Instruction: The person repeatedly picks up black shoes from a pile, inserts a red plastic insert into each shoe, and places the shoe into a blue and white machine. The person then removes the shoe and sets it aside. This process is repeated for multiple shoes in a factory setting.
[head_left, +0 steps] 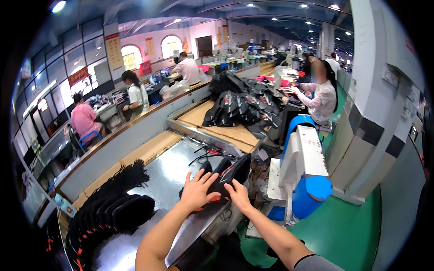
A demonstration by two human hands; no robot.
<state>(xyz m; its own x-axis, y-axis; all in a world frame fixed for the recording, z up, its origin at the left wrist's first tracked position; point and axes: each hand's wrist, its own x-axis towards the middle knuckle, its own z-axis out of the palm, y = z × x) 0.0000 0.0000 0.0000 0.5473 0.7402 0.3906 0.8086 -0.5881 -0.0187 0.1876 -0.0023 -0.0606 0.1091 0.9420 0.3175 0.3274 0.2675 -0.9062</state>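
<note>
A black shoe upper (237, 170) with a grey-and-red side mark lies at the front edge of the metal tabletop, under both my hands. My left hand (199, 187) rests on it with the fingers spread. Against its near right side my right hand (238, 196) pinches the material between thumb and fingers, though part of that grip is hidden. Dark rounded pieces show just beyond my left fingertips. Behind them lies a small red-handled tool (212, 152) with black cords.
On the left stands a long row of black shoe uppers (133, 212) with dark laces. More uppers (244, 106) are heaped on cardboard (217, 132) beyond the metal tabletop (169, 158). A white-and-blue machine (309, 149) stands right, near a pillar (361, 131). Several people work farther off.
</note>
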